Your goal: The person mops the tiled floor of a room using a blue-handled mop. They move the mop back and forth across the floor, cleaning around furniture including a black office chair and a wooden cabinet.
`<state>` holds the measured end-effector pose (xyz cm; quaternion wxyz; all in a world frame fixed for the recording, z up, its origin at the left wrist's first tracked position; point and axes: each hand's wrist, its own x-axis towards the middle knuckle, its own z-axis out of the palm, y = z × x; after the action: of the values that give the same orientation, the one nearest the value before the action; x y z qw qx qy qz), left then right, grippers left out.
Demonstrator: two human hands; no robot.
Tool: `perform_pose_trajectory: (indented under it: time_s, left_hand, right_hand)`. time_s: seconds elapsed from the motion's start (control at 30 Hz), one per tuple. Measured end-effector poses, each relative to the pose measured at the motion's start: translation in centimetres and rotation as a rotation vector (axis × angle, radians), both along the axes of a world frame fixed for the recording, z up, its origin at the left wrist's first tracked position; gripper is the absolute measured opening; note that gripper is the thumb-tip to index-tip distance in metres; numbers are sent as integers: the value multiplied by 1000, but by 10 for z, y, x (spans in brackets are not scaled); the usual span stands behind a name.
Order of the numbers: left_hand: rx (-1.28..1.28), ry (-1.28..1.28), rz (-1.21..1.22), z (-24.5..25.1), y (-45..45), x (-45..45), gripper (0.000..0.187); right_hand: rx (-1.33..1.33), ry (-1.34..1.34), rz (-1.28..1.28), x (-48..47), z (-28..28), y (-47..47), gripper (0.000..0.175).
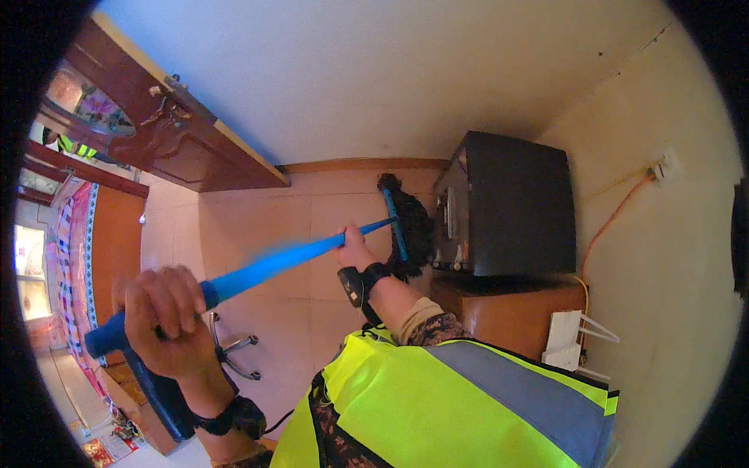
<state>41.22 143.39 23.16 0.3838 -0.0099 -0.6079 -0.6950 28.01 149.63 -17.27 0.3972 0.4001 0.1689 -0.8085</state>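
A mop with a blue pole (281,257) slants across the view, and both my hands are closed around it. My left hand (169,319) grips its upper part, near the dark blue end (108,336). Farther down the pole, my right hand (353,250) is wrapped around it, close to the head. The mop head has a blue bar (397,228) and black strands (414,234). These strands lie on the tiled floor, close against the front of a black box-shaped cabinet (518,205). Blur covers the middle of the pole and my left fingers.
A brown wooden door (193,140) stands ajar at upper left; beyond it shows a person's yellow vest (76,146). A chrome chair base (237,354) is below the pole. At right are a brown cabinet (503,316), a white router (564,339) and an orange cable (608,225).
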Motion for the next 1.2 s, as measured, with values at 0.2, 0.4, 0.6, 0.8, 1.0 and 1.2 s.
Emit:
perform_pose_trajectory:
  time_s: [0.2, 0.4, 0.6, 0.8, 1.0, 1.2]
  left_hand:
    - [59, 2, 227, -13, -32, 60, 27]
    - [100, -8, 191, -13, -95, 10, 37]
    - [174, -43, 154, -20, -152, -85, 26]
    - [213, -83, 203, -9, -153, -78, 24]
    - [269, -53, 286, -16, -173, -29, 26]
    - [345, -68, 504, -25, -177, 26, 28]
  right_hand:
    - [94, -50, 103, 35, 11, -30, 11]
    - [241, -134, 114, -1, 22, -77, 12]
    - [176, -109, 53, -59, 22, -94, 13]
    - [218, -89, 38, -48, 13, -96, 8]
    - [368, -158, 78, -15, 12, -119, 12]
    - [384, 73, 205, 12, 7, -140, 19]
